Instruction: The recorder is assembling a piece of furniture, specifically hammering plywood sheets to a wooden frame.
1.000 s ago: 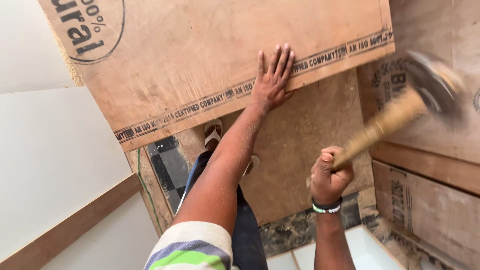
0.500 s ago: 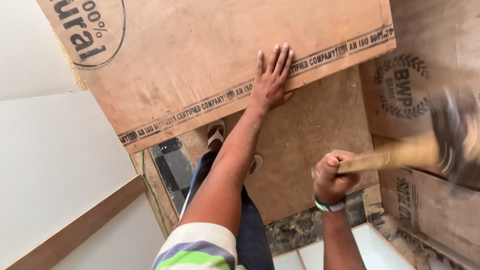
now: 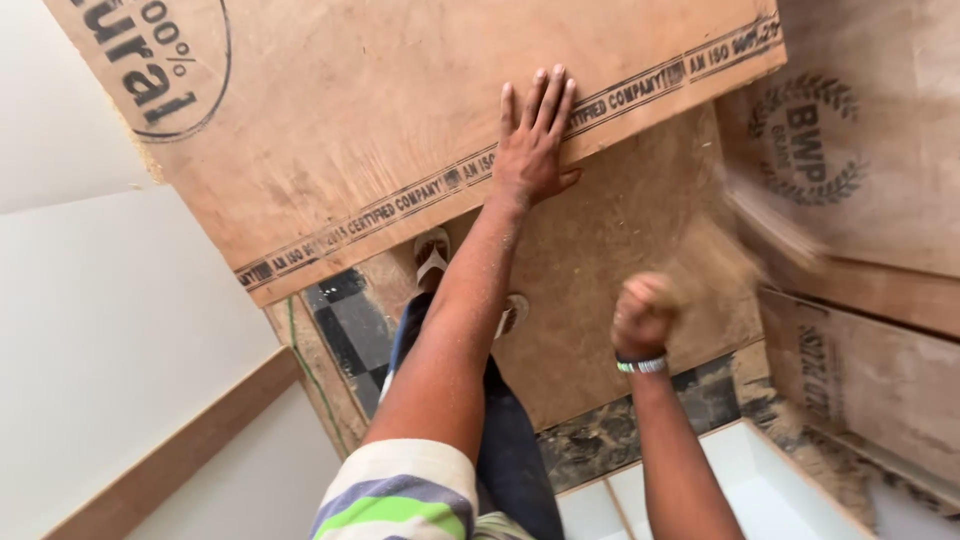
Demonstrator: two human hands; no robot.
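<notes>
Where left hand point(image 3: 533, 150) flat: plywood sheet point(image 3: 380, 130), boards point(image 3: 880, 180) beside.

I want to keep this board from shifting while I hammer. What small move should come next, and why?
Probably keep the left hand pressed flat on the plywood sheet and finish the stroke. The right hand has a closed grip on the hammer handle, which is blurred in motion near the sheet's edge.
</notes>
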